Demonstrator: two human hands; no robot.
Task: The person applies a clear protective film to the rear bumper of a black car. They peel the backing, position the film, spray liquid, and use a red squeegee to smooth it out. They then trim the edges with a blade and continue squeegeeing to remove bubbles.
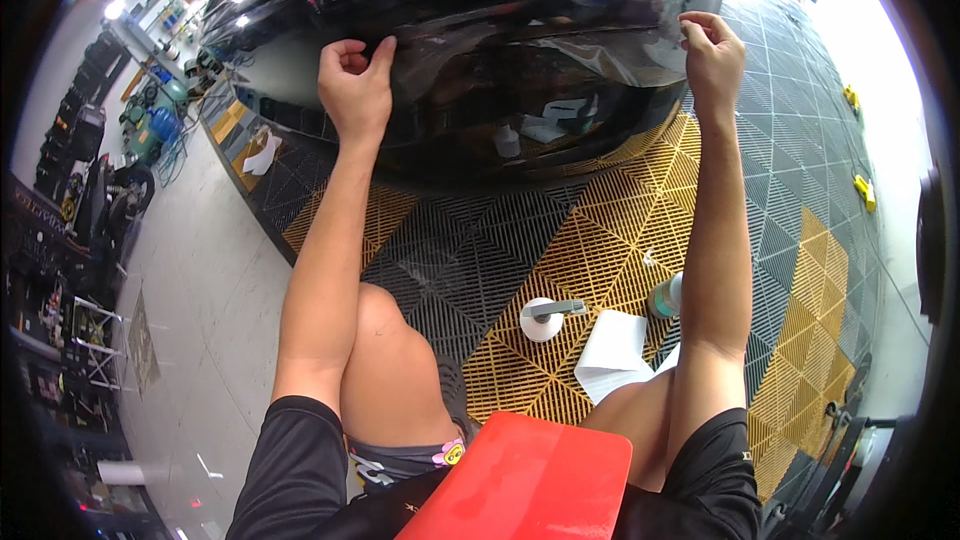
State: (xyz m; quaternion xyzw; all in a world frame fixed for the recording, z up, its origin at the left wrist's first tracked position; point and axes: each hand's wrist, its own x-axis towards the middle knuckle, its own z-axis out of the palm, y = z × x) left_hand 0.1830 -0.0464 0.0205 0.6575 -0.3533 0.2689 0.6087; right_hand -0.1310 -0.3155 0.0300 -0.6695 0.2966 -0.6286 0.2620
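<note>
In front of me is the glossy black bumper [450, 155] of a car. A sheet of clear film [590, 55] lies across it, wrinkled and catching the light toward the right. My right hand [714, 65] pinches the film at its right edge, fingertips together. On the left, my left hand [356, 90] is raised close to the bumper with curled fingers and the thumb up. It appears to grip the film's left end, though the transparent edge there is hard to see. Both arms are stretched forward.
Between my knees stand a white spray bottle [541, 320] and, further right, a greenish bottle [665, 297] beside white sheets [612, 345]. A red glossy panel [540, 480] fills the lower middle. Black and yellow grid tiles [520, 380] cover the floor. Yellow objects [864, 193] lie far right.
</note>
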